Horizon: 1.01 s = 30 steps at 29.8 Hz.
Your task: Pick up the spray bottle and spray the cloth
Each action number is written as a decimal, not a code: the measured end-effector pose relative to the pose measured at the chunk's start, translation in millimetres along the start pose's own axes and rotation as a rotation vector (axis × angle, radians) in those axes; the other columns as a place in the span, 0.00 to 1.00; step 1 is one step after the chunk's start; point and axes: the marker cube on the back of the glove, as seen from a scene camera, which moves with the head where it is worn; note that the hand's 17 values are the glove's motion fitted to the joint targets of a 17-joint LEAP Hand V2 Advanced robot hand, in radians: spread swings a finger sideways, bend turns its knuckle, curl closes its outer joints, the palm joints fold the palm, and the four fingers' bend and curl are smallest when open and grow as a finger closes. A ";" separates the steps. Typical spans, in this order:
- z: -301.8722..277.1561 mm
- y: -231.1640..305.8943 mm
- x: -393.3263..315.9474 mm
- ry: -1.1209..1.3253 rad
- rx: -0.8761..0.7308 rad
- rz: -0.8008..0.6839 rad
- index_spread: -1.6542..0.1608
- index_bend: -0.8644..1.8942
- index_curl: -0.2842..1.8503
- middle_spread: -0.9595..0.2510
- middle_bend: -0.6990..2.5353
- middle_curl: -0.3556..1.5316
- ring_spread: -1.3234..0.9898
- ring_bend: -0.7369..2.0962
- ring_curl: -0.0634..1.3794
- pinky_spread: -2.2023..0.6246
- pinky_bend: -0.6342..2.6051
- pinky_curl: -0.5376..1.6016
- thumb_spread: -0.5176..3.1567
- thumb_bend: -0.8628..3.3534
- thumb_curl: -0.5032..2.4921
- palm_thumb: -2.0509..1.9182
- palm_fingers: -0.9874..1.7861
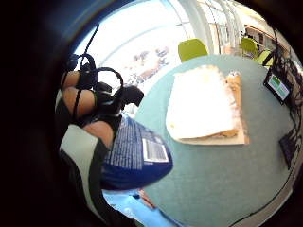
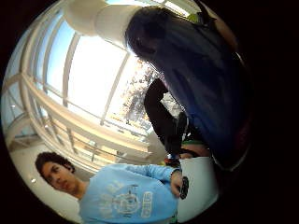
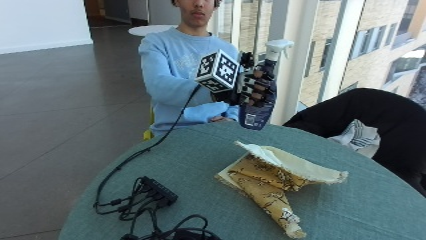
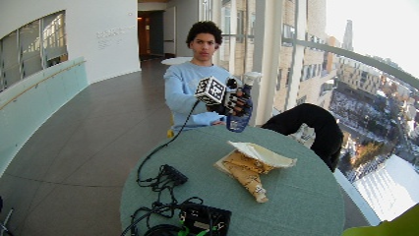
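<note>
Right at the grip, the gloved right hand [image 3: 251, 84] has its fingers [image 1: 78, 101] curled around the body of the blue spray bottle [image 3: 261, 102], holding it up in the air well above the table [image 3: 200, 165], roughly at chest height. The bottle is more or less upright with its white trigger head [image 3: 277, 47] sticking out above the hand and the bottom end with the barcode label [image 1: 155, 151] hanging below the fingers; whether a finger sits on the trigger itself can't be told. From the little-finger side of the palm the bottle's blue base [image 1: 135, 158] sits right against the hand, and on the thumb side the dark blue body [image 2: 201, 84] fills a big part of the picture, so it's pressed close to the palm. Below and out in front of the hand, well apart from the bottle, the cloth [image 3: 276, 182] lies on the round green table, a folded yellowish patterned piece with a pale top flap [image 3: 293, 165] lifted up a bit. Behind the hand is the person's light blue sweater [image 3: 170, 65], and their other hand [image 3: 217, 119] rests at the table's edge just under the bottle. Farther out from the grip, past the cloth, a black box with a tangle of cables [image 3: 150, 197] sits on the table, and a dark jacket [image 3: 373, 120] is draped off to the side.
</note>
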 end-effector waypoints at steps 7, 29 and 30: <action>62.6 -2.7 -17.8 -0.077 0.021 -0.021 0.76 0.33 0.19 0.73 0.30 0.42 0.55 0.48 0.30 0.80 0.34 0.42 0.38 0.20 0.37 0.75 0.71; 129.1 8.6 1.0 -0.087 0.039 -0.031 0.75 0.34 0.19 0.71 0.29 0.42 0.55 0.47 0.30 0.80 0.34 0.42 0.38 0.20 0.37 0.75 0.69; 129.9 9.4 2.2 -0.090 0.039 -0.031 0.75 0.34 0.19 0.71 0.29 0.42 0.55 0.47 0.30 0.80 0.34 0.42 0.38 0.20 0.37 0.75 0.69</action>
